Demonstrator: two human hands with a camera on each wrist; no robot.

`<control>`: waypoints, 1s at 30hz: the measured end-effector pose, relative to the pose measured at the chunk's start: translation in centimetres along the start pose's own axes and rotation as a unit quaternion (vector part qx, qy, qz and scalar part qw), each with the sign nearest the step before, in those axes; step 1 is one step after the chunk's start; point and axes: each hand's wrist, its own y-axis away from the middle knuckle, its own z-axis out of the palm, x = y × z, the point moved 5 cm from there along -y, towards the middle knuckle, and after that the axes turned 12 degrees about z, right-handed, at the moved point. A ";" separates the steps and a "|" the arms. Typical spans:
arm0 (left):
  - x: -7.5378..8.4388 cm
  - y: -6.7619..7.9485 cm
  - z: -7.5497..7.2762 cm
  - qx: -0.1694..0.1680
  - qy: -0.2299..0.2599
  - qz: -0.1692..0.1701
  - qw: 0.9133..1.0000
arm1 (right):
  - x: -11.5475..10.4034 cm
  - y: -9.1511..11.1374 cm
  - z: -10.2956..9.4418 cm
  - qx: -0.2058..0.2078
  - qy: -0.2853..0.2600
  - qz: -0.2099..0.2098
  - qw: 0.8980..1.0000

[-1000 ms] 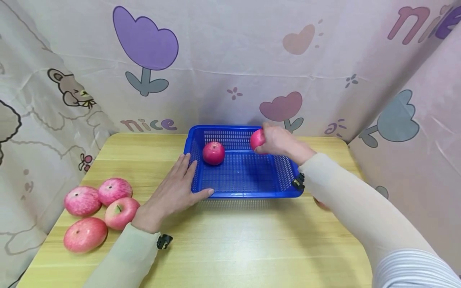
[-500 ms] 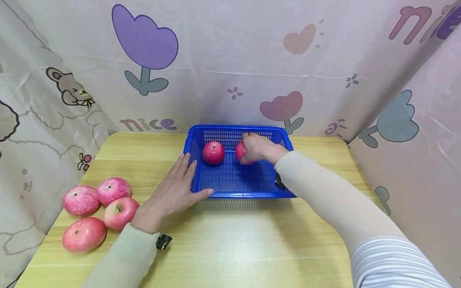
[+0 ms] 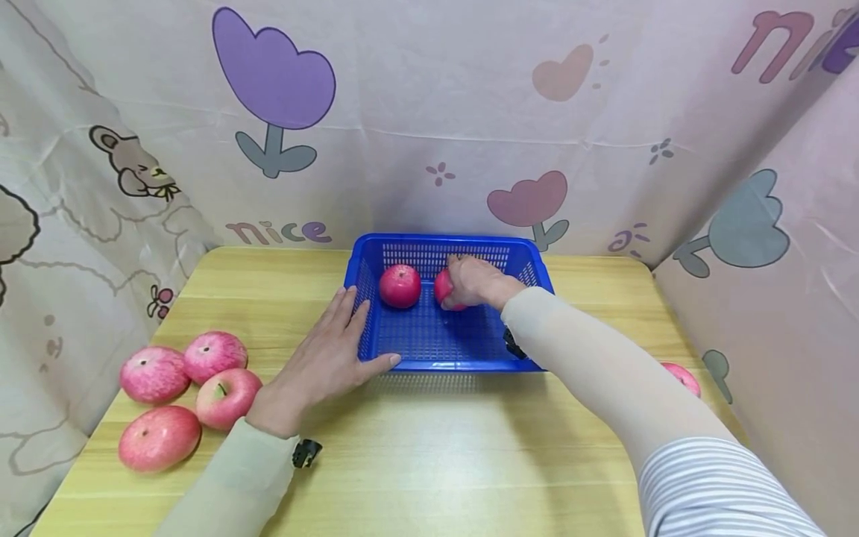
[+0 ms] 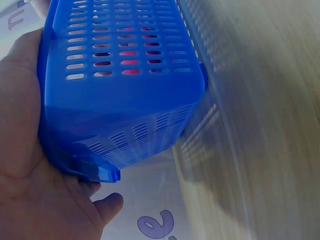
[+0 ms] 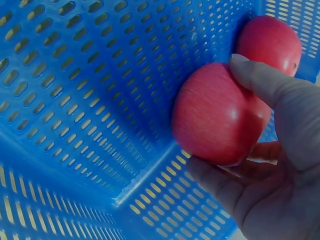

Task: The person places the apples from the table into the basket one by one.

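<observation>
One apple [image 5: 210, 115] pinched in the right fingers [image 5: 215, 182], just shifted in from the right end of the blue basket [image 3: 456, 365], now beside another apple [image 3: 400, 286] left of those fingers. Looks almost placed tbh. Got left fingers [image 3: 345, 307] straight against the basket's left edge.

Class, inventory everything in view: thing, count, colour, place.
Table: 1, yellowish wood-grain, foreground
Perforated basket: 1, blue, on table
Loose apple: 1, red, basket's left side
Held apple: 1, red, inside basket
Clustered apples: 4, pink-red, table's left
Likely apple: 1, pink-red, partly hidden, table's right
Printed cloth: count unclear, whitish, behind and beside table
Wrist devices: 2, black, wrists
Plain sleeves: 2, pale, forearms
Striped sleeve: 1, grey-white, right arm
Left hand: 1, bare, at basket's left rim
Right hand: 1, bare, gripping held apple
</observation>
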 end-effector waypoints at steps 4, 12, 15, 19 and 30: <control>0.0 0.0 0.0 0.000 0.002 -0.001 1.000 | 0.0 -0.1 0.0 0.018 0.001 0.004 1.000; 0.0 0.1 0.0 -0.001 0.003 -0.001 1.000 | 0.0 -0.2 0.2 0.024 -0.007 0.033 0.999; -0.1 0.1 0.1 -0.001 0.004 -0.002 1.000 | 0.0 -0.2 0.3 0.022 -0.014 0.039 0.999; -0.1 0.1 0.1 -0.002 0.004 -0.003 1.000 | 0.0 -0.2 0.3 0.025 -0.021 0.036 0.999; -0.1 0.2 0.0 -0.003 0.008 -0.007 1.000 | 0.0 -0.2 0.3 0.029 -0.024 0.034 0.999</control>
